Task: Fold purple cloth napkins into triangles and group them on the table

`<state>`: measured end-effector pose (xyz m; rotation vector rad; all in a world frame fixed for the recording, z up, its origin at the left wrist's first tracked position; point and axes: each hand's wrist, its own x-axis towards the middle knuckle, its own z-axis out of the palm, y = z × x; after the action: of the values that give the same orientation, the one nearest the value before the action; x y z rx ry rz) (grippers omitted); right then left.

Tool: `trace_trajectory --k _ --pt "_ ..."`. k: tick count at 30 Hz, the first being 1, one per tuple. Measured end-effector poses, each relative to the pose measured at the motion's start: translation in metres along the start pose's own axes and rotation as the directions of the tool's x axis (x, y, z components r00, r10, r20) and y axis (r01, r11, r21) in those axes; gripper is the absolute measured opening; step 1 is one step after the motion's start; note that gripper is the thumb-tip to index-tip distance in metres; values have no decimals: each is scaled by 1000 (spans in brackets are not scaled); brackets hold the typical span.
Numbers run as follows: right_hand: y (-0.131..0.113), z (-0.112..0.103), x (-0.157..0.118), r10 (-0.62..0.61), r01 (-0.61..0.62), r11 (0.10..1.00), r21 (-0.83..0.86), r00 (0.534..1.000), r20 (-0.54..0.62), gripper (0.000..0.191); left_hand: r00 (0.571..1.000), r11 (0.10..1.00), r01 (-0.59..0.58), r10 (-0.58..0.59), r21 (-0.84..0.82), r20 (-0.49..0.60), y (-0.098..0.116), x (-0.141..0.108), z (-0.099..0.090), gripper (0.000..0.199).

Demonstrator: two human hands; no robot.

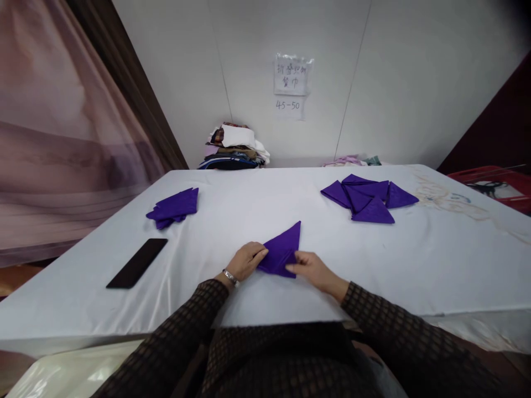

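A purple cloth napkin [282, 247], folded into a triangle, lies near the front middle of the table with one point toward the back. My left hand [248, 260] pinches its left corner between thumb and fingers. At the lower right edge, my right hand [312, 269] grips the cloth, its fingers curled and thumb on top. To the right rests a group of folded purple napkins [371, 196], several overlapping triangles. Another stack of purple napkins [174, 207] lies at the left.
A dark flat rectangular object [138, 263] lies on the white-covered table [232, 204] at left. Piled clothes [236, 145] sit behind the far edge. Handwritten paper signs [290, 83] hang on the wall. A red container [495, 185] stands at right, a pink curtain [70, 138] at left.
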<state>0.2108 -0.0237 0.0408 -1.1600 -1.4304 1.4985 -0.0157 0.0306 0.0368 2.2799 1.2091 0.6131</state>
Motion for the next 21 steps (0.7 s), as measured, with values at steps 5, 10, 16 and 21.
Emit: trace_trajectory --k 5,10,16,21 --pt "-2 -33 46 75 -33 968 248 984 -162 27 972 968 207 -221 -144 -85 -2 -1 3 47" --pt "-3 -49 79 190 -149 969 199 959 -209 12 942 953 273 -293 -134 -166 -1 5 11 51" --pt "1 -54 93 228 -205 971 126 952 -205 14 925 948 294 -315 -124 -211 -4 11 17 41" --pt "-1 -58 103 185 -183 983 34 940 -287 14 920 944 305 -325 -123 -218 -5 11 18 39"
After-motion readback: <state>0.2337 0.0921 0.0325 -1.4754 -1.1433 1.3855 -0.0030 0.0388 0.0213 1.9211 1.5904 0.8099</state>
